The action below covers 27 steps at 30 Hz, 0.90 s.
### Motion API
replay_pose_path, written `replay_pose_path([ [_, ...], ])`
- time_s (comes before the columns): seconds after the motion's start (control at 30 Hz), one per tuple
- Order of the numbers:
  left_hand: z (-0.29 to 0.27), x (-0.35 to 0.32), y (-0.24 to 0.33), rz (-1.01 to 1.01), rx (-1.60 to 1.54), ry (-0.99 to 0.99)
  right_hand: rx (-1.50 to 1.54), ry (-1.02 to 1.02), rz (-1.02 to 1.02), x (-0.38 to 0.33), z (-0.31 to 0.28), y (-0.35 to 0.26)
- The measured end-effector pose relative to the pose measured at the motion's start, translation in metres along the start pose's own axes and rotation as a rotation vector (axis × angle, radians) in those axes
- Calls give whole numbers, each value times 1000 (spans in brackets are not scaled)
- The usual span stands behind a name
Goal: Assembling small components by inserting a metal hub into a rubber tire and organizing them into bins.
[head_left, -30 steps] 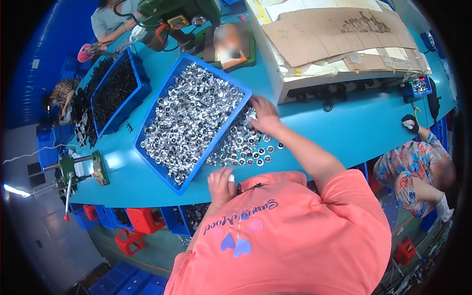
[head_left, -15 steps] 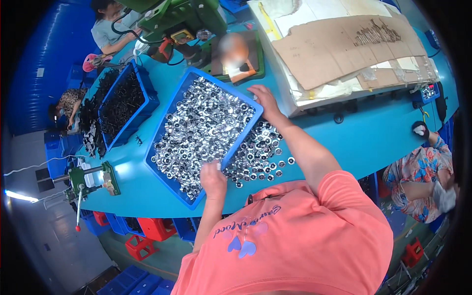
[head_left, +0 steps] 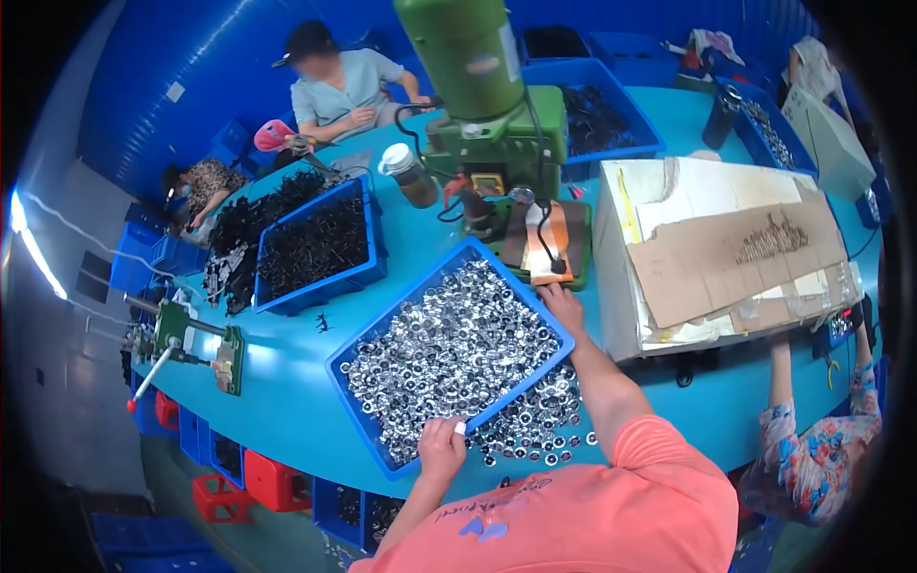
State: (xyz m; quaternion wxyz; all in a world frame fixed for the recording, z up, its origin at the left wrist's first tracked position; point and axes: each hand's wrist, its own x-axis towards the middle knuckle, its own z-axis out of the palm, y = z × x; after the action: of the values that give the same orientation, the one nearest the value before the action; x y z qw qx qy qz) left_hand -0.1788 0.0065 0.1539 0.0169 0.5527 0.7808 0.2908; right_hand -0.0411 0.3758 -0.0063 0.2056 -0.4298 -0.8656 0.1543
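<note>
A large blue bin (head_left: 355, 393), full of small shiny silver ring-shaped metal parts (head_left: 449, 339), sits at an angle on the table before me. My left hand (head_left: 442, 451) is closed over the bin's near rim, a white cover on one finger. My right hand (head_left: 562, 307) lies just beyond the bin's right corner, by the press base, fingers stretched out; whether it touches the bin is unclear. More loose silver parts (head_left: 540, 420) are spread on the table between the bin and my body.
A green press (head_left: 497, 143) stands beyond the bin, a lidded bottle (head_left: 411, 177) beside it. At left are a bin of black parts (head_left: 315, 244) and a hand-lever clamp (head_left: 181, 344). A cardboard-topped white box (head_left: 621, 277) stands right. Co-workers (head_left: 344, 91) sit around the table (head_left: 287, 353).
The view has tilted up, showing more of the far table. Both hands keep much the same places at the bin, which shows little movement against the table.
</note>
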Motion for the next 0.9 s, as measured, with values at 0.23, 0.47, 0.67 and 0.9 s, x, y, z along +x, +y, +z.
replay_pose_path([
  [0.23, -11, -5, 5, 4, -24, 69, 169, 129, 42, -39, 16, 27],
  [0.47, -10, -9, 7, -22, -34, 139, 86, -54, -42, -169, -60, 2],
  [0.67, -15, 10, -18, -230, 149, 145, 227, 79, -174, -193, -163, -41],
  [0.9, 18, 30, -95, -726, 214, -69, 319, -89, -306, -79, -172, -152],
])
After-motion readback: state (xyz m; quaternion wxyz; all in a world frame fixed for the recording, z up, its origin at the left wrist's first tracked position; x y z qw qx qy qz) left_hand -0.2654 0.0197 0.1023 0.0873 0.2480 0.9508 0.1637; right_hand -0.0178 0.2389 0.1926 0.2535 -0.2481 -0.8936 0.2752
